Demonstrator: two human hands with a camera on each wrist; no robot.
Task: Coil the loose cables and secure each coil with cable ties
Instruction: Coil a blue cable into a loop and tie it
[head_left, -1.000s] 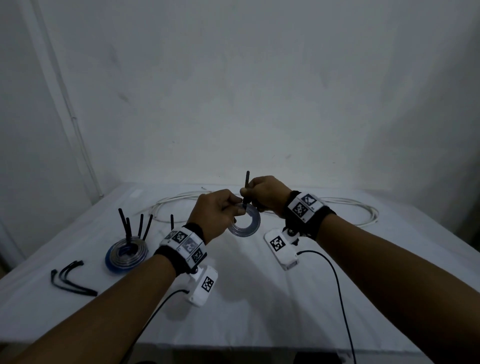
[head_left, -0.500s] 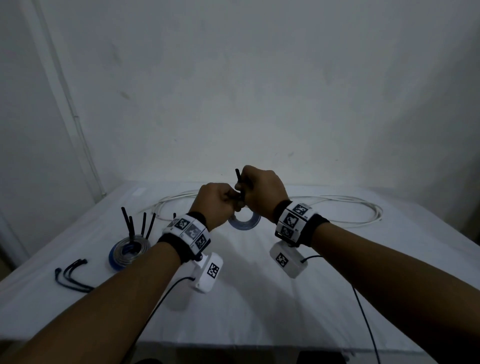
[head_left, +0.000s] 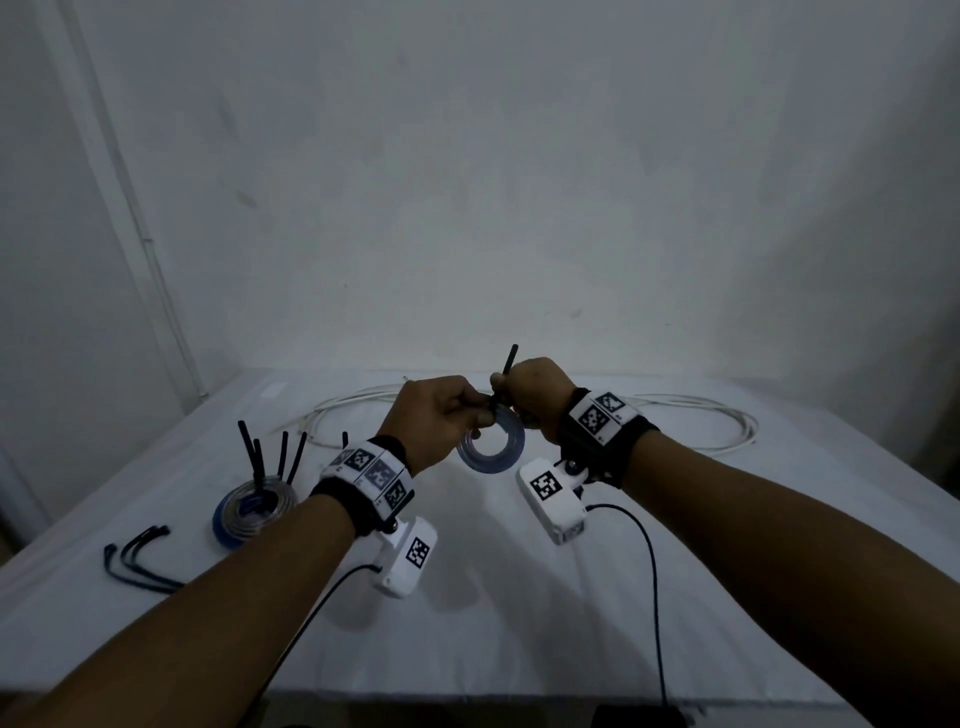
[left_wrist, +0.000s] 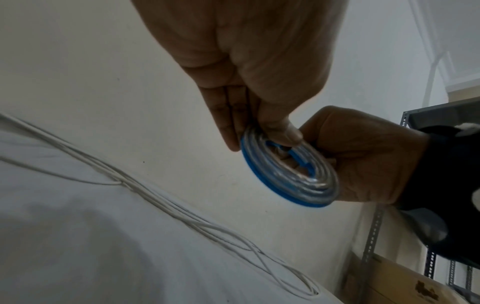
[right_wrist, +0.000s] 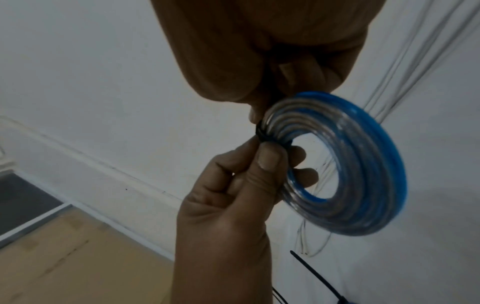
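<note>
I hold a small coil of clear and blue cable (head_left: 491, 449) above the middle of the table. My left hand (head_left: 475, 415) pinches the coil's upper rim between thumb and fingers, right at a black cable tie (right_wrist: 262, 133) wrapped round the turns. My right hand (head_left: 501, 395) is curled round the tie's tail (head_left: 509, 361), which sticks up past the knuckles. The coil (left_wrist: 291, 170) shows between both hands in the left wrist view, and in the right wrist view the coil (right_wrist: 363, 174) hangs below my right palm.
A second coil (head_left: 254, 506), bound with several upright black ties, lies at the left of the white table (head_left: 519, 623). Loose black ties (head_left: 137, 558) lie near the left edge. Loose white cable (head_left: 701, 421) sprawls along the back by the wall.
Both hands have drifted slightly right with the coil, and the coil's open face has turned back toward me. Neither grip has changed.
</note>
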